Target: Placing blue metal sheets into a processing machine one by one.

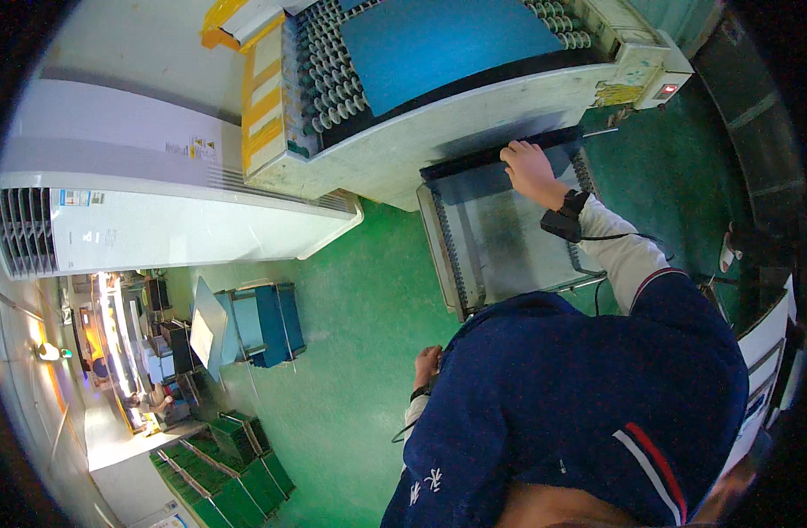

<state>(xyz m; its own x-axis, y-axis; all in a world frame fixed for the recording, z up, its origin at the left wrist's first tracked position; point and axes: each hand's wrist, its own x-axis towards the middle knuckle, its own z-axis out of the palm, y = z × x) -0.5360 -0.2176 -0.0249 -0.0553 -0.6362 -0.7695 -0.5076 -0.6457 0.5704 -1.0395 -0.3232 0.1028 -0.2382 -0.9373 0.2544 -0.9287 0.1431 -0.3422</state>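
Observation:
My right hand (531, 172) reaches forward with its fingers bent over the edge of a dark panel (474, 183). That panel stands at the far end of a slotted rack (453, 268) with toothed side rails, on the floor in front of me. A dark band with a black strap sits on my right wrist. Low beside my body, my left hand (428, 363) hangs with curled fingers and no visible object in it. Beyond the rack, a large blue panel (447, 44) lies on a roller conveyor (337, 97).
A tall white air conditioner (183, 220) stands left of the conveyor. Further left are a rack of blue panels (280, 321) and racks of green panels (227, 466). A red-lit switch (667, 90) is at the conveyor's right end. Another person's foot (727, 251) shows at right.

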